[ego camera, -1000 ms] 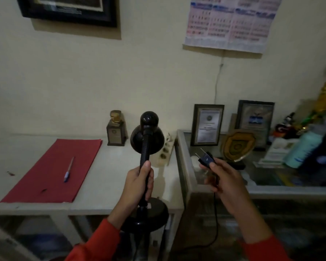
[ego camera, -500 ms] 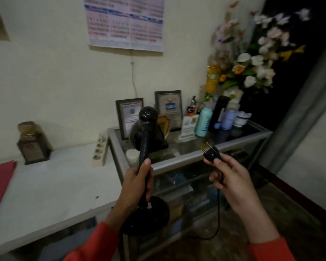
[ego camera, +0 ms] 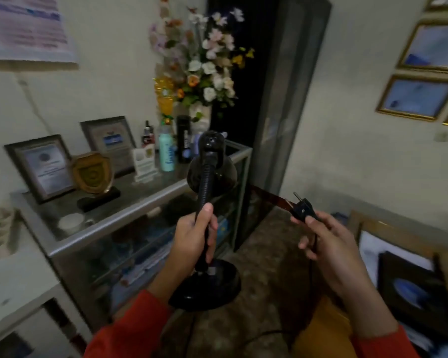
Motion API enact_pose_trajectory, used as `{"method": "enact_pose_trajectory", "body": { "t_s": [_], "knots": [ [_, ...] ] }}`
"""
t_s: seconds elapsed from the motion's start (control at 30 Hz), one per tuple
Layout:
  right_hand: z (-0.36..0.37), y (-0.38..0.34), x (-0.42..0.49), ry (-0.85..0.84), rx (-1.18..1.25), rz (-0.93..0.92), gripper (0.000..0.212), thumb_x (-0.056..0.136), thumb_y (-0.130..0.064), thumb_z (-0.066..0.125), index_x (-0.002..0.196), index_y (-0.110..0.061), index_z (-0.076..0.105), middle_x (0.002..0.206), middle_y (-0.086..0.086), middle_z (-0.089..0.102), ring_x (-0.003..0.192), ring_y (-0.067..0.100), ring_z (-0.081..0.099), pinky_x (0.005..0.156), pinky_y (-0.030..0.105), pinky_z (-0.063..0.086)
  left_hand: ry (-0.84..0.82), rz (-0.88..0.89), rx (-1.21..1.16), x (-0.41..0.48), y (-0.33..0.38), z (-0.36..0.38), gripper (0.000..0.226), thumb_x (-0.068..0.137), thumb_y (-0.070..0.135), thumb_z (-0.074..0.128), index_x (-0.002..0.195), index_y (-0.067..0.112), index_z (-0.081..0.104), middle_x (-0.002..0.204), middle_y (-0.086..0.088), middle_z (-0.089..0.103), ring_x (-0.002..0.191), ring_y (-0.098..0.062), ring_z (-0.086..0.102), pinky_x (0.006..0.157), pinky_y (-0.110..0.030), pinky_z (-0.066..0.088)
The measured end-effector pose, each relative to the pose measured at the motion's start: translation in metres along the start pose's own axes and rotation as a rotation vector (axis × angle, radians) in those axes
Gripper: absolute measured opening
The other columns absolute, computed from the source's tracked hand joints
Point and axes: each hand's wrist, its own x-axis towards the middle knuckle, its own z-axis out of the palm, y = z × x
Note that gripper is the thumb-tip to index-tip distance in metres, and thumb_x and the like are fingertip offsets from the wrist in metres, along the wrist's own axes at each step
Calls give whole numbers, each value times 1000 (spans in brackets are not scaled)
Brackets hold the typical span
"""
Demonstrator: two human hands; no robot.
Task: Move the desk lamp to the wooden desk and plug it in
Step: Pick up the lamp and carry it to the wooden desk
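In mid-air over the floor, the left hand (ego camera: 195, 237) is wrapped around the upright lamp (ego camera: 209, 177) neck; the right hand (ego camera: 329, 239) pinches the plug (ego camera: 303, 208), prongs pointing up.

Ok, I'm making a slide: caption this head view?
Left hand carries black desk lamp by its neck; right hand holds its plug, beside a glass cabinet.

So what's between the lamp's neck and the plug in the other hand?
Nothing. In the head view only floor shows between the black gooseneck lamp and the black two-pin plug.
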Motion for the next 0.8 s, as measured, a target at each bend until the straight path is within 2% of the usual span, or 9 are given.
{"method": "enact_pose_trajectory", "body": {
  "t_s": [0.1,0.13,0.17,0.2,0.33,0.5,0.7,0.8],
  "knots": [
    [-15,-9,-8,10,-68,44,20,93,-16,52,111,-20,59,96,4,75,46,9,56,37,16,38,4,-20,-8,6,-6,14,43,82,50,45,57,16,54,34,3,41,22,-13,36,28,-16,29],
    [-61,-24,-30,172,-51,-17,20,93,-18,52,111,-21,59,96,2,76,46,8,56,38,16,40,-147,-4,-24,11,-19,66,44,81,51,45,57,15,53,34,3,41,22,-13,36,28,-17,29],
    [-105,-33,-53,324,-57,-60,19,93,-18,52,111,-21,60,96,1,76,46,8,56,38,17,41,-289,-59,-24,9,-27,119,44,81,51,45,58,14,53,33,3,42,22,-13,36,28,-16,30],
    [-110,-34,-52,355,-69,-81,18,93,-17,52,110,-20,60,94,2,76,45,9,55,38,17,42,-281,-71,24,8,-27,120,44,81,51,45,58,14,52,33,3,42,22,-13,36,28,-16,30],
    [-129,-47,-59,410,-100,-124,14,93,-13,53,100,-20,63,84,8,75,40,15,48,35,16,31,-311,-91,-83,13,-33,146,44,79,52,47,58,13,51,34,3,41,22,-12,35,28,-15,29],
    [-186,-72,-95,671,-98,-210,11,92,-12,53,99,-19,59,86,0,76,38,9,50,35,13,33,-578,-149,-92,16,-48,224,46,71,63,51,60,18,53,36,3,43,25,-12,38,29,-18,31],
    [-243,-90,-142,894,-202,-284,14,91,-16,56,105,-18,60,90,3,76,42,10,53,38,16,40,-791,-132,-171,4,-62,306,41,79,54,48,57,19,53,35,2,44,24,-12,38,28,-16,31],
    [-269,-99,-165,991,-224,-298,12,91,-19,57,95,-28,63,95,3,76,45,11,55,39,16,39,-874,-161,-207,-8,-70,343,43,77,58,49,58,18,53,35,4,44,24,-12,38,29,-16,32]
  ]
}}
